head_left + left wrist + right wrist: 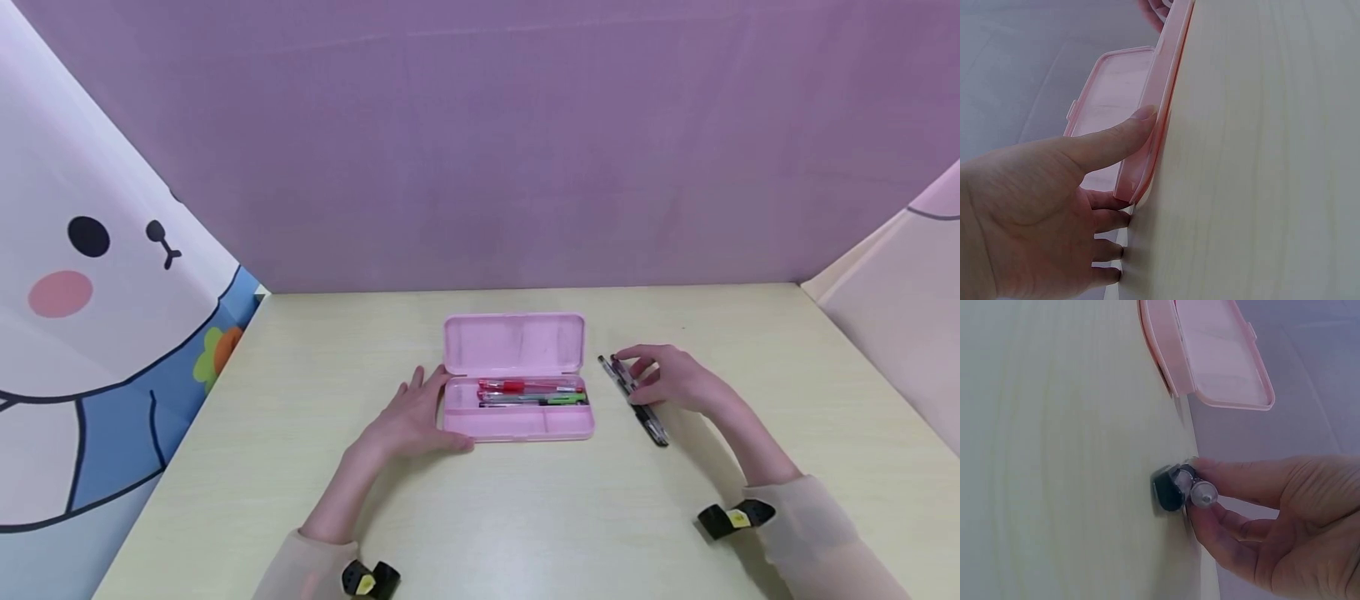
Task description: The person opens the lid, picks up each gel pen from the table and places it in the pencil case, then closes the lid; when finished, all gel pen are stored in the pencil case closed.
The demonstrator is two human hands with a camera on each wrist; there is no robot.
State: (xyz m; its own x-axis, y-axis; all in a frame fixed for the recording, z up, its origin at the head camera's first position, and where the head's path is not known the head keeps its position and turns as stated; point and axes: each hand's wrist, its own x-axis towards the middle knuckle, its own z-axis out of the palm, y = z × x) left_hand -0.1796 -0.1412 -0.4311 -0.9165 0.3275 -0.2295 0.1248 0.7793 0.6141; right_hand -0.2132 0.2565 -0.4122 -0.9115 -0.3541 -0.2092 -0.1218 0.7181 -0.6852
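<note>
A pink pencil case (pixel 517 425) lies on the table with its lid (pixel 514 344) folded back. In its tray are several pens (pixel 525 387), with red, green and black parts. My left hand (pixel 408 421) spreads along the case's left end, thumb against the front wall and forefinger by the rear corner, as the left wrist view also shows. To the right of the case, black-and-clear pens (pixel 651 425) lie slanted side by side. My right hand (pixel 678 381) pinches them between thumb and fingers; in the right wrist view, their ends (pixel 1204 494) point toward the camera.
The pale wooden table (pixel 225 500) reaches back to a purple cloth wall (pixel 525 167). A cartoon-printed cloth (pixel 112 333) hangs at the left, and a pale cloth (pixel 900 308) at the right. Each sleeve carries a black wrist camera (pixel 735 518).
</note>
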